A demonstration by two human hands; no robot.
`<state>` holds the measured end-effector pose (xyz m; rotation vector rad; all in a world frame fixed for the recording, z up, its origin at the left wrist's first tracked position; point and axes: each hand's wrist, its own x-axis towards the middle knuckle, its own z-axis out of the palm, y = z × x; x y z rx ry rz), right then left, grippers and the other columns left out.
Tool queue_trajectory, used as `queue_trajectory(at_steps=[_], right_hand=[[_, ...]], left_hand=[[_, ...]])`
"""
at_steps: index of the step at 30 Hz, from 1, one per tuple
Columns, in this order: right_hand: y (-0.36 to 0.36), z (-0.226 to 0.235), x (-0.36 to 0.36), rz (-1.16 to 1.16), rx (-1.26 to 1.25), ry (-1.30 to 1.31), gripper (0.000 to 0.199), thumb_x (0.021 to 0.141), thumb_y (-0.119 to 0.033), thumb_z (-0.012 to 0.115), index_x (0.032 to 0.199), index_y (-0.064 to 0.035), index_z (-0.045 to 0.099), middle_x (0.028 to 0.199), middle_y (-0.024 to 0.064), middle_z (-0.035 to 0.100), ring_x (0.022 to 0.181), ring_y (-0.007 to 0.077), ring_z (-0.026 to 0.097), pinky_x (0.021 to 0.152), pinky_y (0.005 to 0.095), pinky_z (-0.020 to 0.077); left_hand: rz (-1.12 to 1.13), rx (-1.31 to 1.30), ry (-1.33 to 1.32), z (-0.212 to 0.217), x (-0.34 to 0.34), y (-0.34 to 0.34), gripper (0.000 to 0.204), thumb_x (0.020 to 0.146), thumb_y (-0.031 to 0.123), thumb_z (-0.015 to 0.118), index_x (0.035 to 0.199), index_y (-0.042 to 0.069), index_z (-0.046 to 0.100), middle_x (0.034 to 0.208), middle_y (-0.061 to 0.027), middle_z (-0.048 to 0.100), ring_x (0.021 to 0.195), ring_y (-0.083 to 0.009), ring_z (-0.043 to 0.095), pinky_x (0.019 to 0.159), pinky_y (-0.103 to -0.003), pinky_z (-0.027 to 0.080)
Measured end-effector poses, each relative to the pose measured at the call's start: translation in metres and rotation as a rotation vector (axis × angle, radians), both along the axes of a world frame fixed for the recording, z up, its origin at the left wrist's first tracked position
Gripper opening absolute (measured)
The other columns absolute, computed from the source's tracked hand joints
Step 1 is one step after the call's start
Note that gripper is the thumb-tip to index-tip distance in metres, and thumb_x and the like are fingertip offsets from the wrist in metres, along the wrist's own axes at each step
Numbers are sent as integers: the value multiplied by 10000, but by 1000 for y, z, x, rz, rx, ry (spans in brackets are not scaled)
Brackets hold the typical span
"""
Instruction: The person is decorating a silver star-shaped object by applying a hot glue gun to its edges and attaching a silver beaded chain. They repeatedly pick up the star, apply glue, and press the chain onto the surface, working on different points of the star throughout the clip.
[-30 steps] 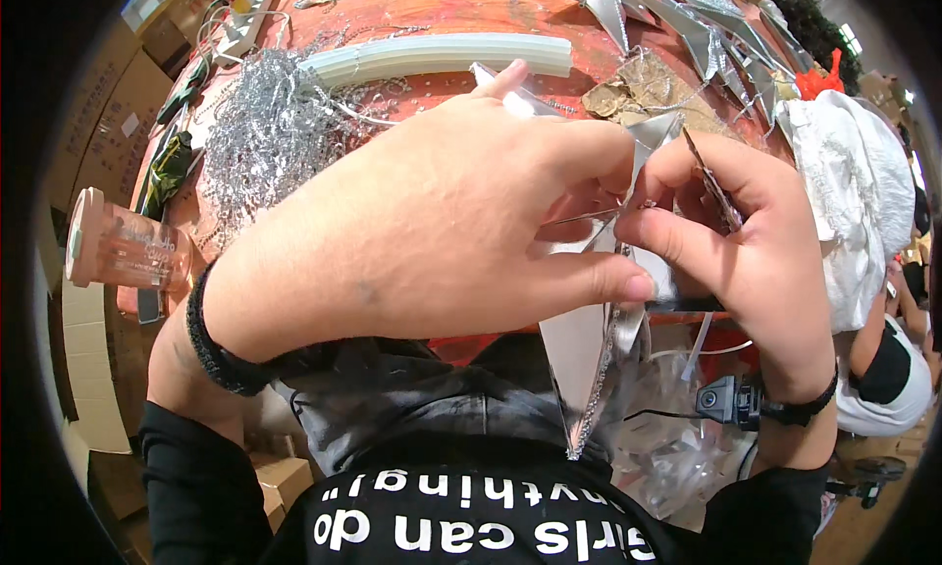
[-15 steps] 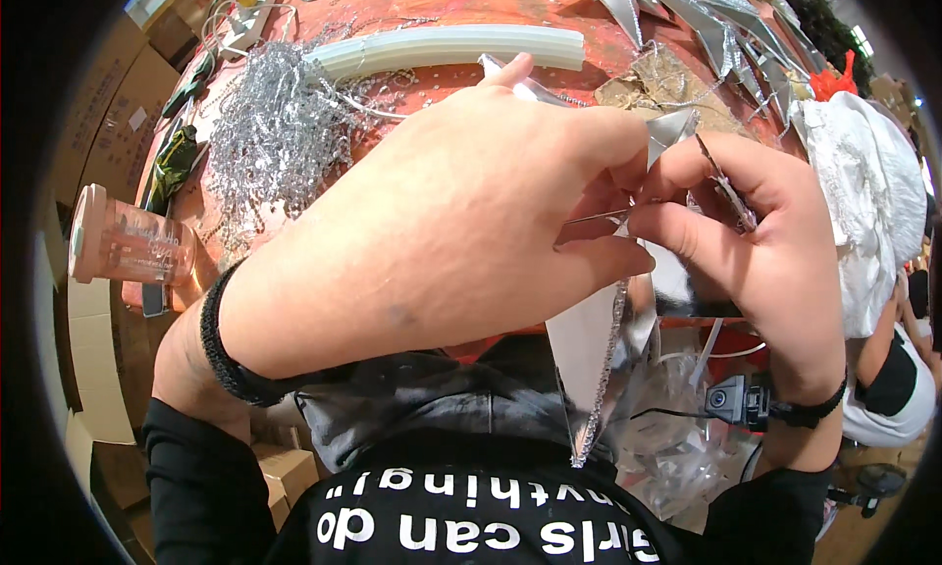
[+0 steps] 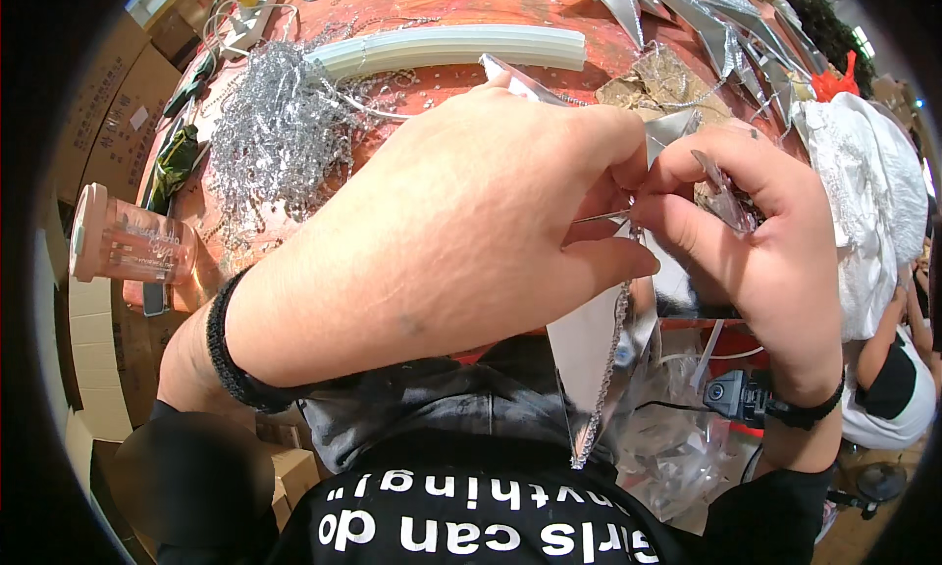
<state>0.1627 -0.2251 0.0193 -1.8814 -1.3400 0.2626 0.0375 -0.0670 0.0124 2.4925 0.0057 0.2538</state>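
A mirror-like silver star ornament (image 3: 579, 344) hangs under my hands, one long point toward my lap. Glittery silver trim (image 3: 613, 354) runs along that point's ridge. My left hand (image 3: 481, 202) reaches across it, fingers closed on the star near its middle; its fingertips are partly hidden. My right hand (image 3: 765, 207) has thumb and forefinger pinched together right beside the left fingers, at the upper end of the trim. A narrow, pointed silver piece (image 3: 724, 194) lies in the curl of the right fingers. What exactly is between the right fingertips is too small to make out.
On the red table lie a heap of silver tinsel trim (image 3: 280, 124), pale translucent sticks (image 3: 461, 50), and several silver stars (image 3: 706, 35) at the far right. A pink-lidded cup (image 3: 137, 239) stands left. White cloth (image 3: 863, 192) and a person in white (image 3: 898, 398) are at right.
Both hands stay nearly in place. The silver piece in my right hand has turned to show more of its flat side, and my left thumb has shifted slightly right.
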Motion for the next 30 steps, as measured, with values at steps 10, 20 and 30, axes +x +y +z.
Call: queue_trajectory(at_steps=[10, 20, 30], right_hand=[[0, 9, 0, -54, -170, 65, 178, 781, -101, 684, 894, -30, 567, 806, 1, 532, 766, 59, 483, 672, 202, 376], [-37, 10, 15, -57, -73, 213, 352, 922, -239, 586, 1167, -11, 480, 1020, 26, 515, 912, 90, 483, 826, 227, 385], [-47, 9, 17, -144, -11, -211, 206, 887, -155, 624, 993, 21, 607, 900, 107, 628, 806, 158, 578, 731, 253, 441]], left_hand=[[22, -79, 102, 6, 2, -1, 362, 706, 152, 748, 1014, 16, 614, 873, -125, 667, 811, -275, 645, 751, -343, 499], [-29, -70, 71, 8, 2, 2, 245, 820, 195, 652, 967, 0, 630, 770, -98, 635, 717, -208, 614, 695, -316, 485], [-65, -120, -58, 4, 9, 12, 164, 863, 145, 615, 954, 12, 638, 785, -61, 645, 747, -146, 593, 740, -298, 474]])
